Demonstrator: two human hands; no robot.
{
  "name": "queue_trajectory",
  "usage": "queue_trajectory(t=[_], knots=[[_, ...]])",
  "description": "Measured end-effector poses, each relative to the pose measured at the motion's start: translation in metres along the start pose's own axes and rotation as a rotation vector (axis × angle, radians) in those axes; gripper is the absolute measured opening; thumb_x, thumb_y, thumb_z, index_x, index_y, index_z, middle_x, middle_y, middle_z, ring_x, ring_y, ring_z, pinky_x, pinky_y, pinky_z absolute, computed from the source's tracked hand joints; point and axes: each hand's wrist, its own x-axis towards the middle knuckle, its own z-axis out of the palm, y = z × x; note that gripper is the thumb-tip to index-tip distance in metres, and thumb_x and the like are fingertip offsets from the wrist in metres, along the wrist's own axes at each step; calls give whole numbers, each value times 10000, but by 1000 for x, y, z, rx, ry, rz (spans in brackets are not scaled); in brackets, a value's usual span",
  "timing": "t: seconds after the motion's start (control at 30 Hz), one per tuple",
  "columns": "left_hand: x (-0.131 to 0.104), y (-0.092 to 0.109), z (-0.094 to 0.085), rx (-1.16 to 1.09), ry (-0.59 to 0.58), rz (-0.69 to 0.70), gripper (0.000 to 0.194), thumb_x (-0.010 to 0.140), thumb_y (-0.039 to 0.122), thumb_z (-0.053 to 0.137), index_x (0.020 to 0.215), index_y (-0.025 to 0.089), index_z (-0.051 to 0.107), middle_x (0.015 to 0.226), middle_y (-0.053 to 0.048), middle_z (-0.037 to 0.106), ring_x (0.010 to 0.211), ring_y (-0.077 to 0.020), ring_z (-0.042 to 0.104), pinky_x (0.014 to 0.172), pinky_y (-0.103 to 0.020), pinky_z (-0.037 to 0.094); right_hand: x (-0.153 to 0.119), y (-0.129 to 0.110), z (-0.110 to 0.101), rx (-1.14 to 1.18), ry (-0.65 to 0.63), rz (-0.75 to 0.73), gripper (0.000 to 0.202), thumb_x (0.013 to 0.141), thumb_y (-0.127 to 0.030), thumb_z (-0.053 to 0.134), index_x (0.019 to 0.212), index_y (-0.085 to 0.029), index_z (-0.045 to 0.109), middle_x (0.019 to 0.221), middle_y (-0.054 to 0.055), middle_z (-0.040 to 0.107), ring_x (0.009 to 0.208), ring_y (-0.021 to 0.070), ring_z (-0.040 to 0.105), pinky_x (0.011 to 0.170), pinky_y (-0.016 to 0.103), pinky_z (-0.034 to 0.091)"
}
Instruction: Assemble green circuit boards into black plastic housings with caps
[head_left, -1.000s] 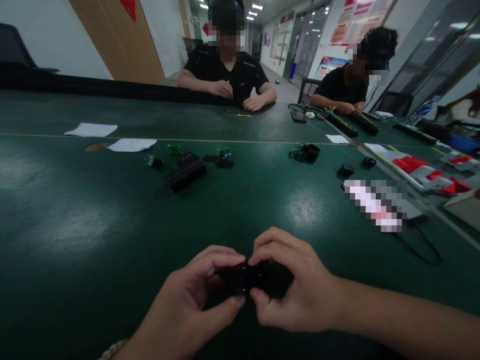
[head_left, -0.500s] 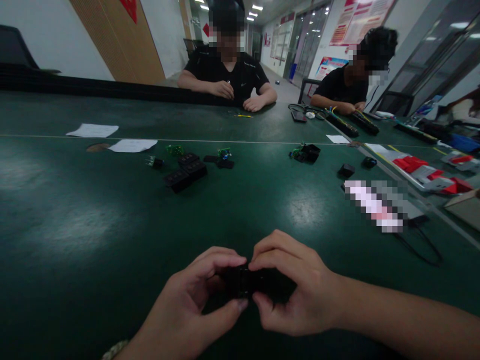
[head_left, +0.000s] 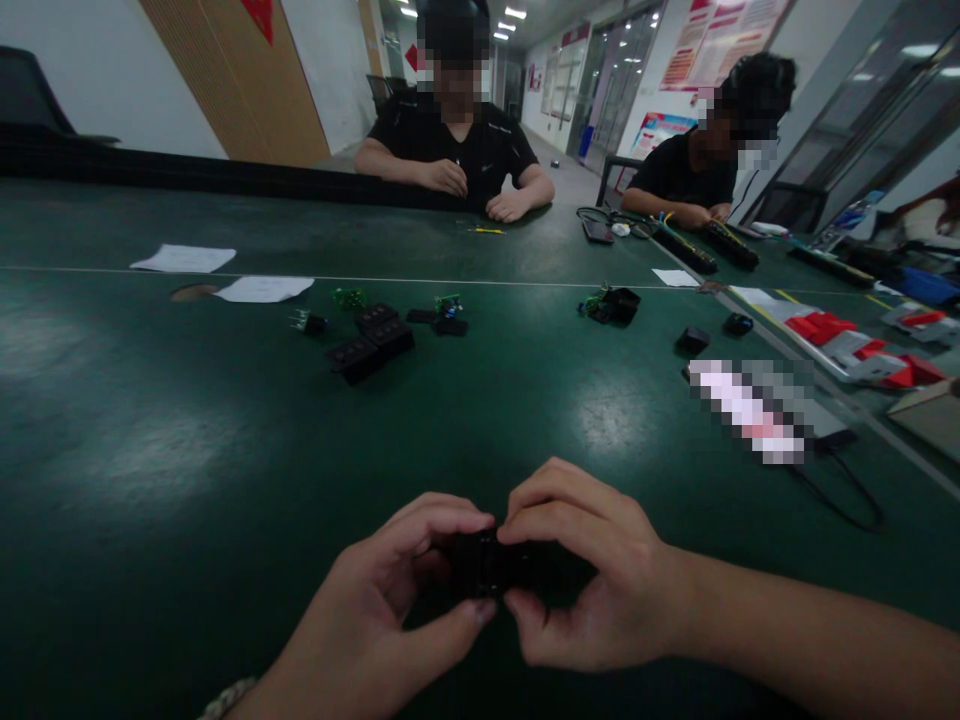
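Note:
Low in the middle of the head view, a small black part [head_left: 487, 565] lies between my two hands above the green table [head_left: 247, 430]. My left hand [head_left: 405, 590] grips its left side, thumb below and fingers above. The right side is pinched between the thumb and fingers of my right hand [head_left: 592, 560]. Dark shadow hides the part's outline, and I cannot tell whether it is one piece or two joined ones.
Black housings [head_left: 373, 345] and a green circuit board [head_left: 448, 305] lie beyond my hands. Further right are an open black case [head_left: 621, 306], a black block [head_left: 692, 341] and a blurred device with a cable. Two people sit across the table.

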Motion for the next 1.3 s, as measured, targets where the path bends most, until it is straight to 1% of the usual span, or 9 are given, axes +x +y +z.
queue_trajectory(t=[0.17,0.27,0.43,0.63,0.8,0.97,1.17,1.3], knots=[[0,2,1,0,11,9,456,753,56,808,1105,346,803,1093,-21,760,973,-218,767,777,-244,641,-1,0,1,-4,1,2,422,722,-119,708,1136,-176,654,986,100,690,830,207,686,685,315,610],[-1,2,1,-6,-1,5,444,755,49,803,1098,330,804,1089,-28,759,972,-225,768,779,-254,647,-1,1,2,-10,7,4,406,721,-117,710,1120,-168,663,982,104,687,827,205,684,681,309,608],[-1,2,1,-18,4,-1,439,747,52,810,1091,324,803,1098,-28,756,949,-221,768,777,-262,651,-1,0,2,-10,10,20,414,739,-118,701,1145,-188,662,990,93,686,837,204,691,684,313,615],[0,3,2,-18,-1,-6,465,753,39,806,1094,355,806,1091,-11,760,971,-209,765,780,-235,640,0,-1,0,-3,-1,27,424,743,-112,722,1158,-172,663,999,104,709,828,204,701,676,311,620],[1,4,2,-6,-7,1,481,750,17,797,1082,365,804,1087,4,755,939,-186,762,775,-221,632,1,-1,0,-4,-7,25,413,746,-107,736,1153,-148,678,998,112,716,842,203,707,696,302,624],[1,6,2,-2,1,-11,438,763,46,797,1088,340,806,1092,-18,752,943,-208,762,760,-241,640,-1,-2,-2,16,-22,59,393,752,-112,750,1141,-138,704,997,111,717,856,198,712,719,291,628],[0,4,2,-6,0,-11,434,759,35,797,1074,334,810,1091,-18,754,950,-210,762,770,-247,637,-1,-2,-3,49,-48,101,393,757,-114,757,1149,-133,723,1004,113,717,871,198,707,722,294,618],[0,0,1,-15,-10,-7,459,758,30,796,1093,344,807,1100,-13,751,945,-204,767,774,-242,637,0,-3,-2,73,-54,143,369,751,-102,762,1120,-106,742,989,117,711,846,186,706,708,273,609]])
